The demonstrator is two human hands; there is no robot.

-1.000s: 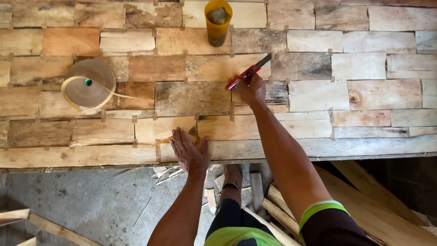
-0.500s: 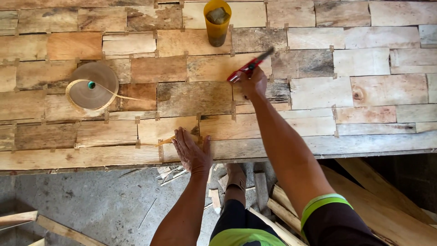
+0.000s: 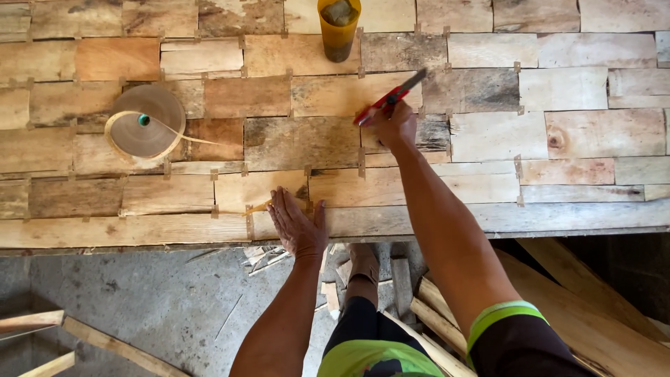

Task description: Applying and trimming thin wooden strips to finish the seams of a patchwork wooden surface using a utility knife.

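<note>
Two bare hands work at a sheet of patched wood veneer (image 3: 488, 146) that fills the upper half of the frame, its many pale and brown pieces joined edge to edge by small tabs of tape. The right hand (image 3: 394, 126), just right of centre, is clenched around a red-handled tool (image 3: 389, 98), apparently a knife or cutter, though its tip is too small to make out; the tool lies slanted, its dark end pointing toward the upper right. The left hand (image 3: 296, 223), lower and nearer the sheet's front edge, is released and pressed flat, fingers together, on a pale strip, with a thin sliver of tape (image 3: 257, 207) just beside its fingertips. A roll of brown tape (image 3: 145, 124) sits at the left of the sheet, a loose tail curling off to the right. A yellow cup (image 3: 338, 28) stands at top centre. Below the sheet, wood offcuts (image 3: 586, 314) lie on the grey concrete floor (image 3: 153, 307) at lower right.
</note>
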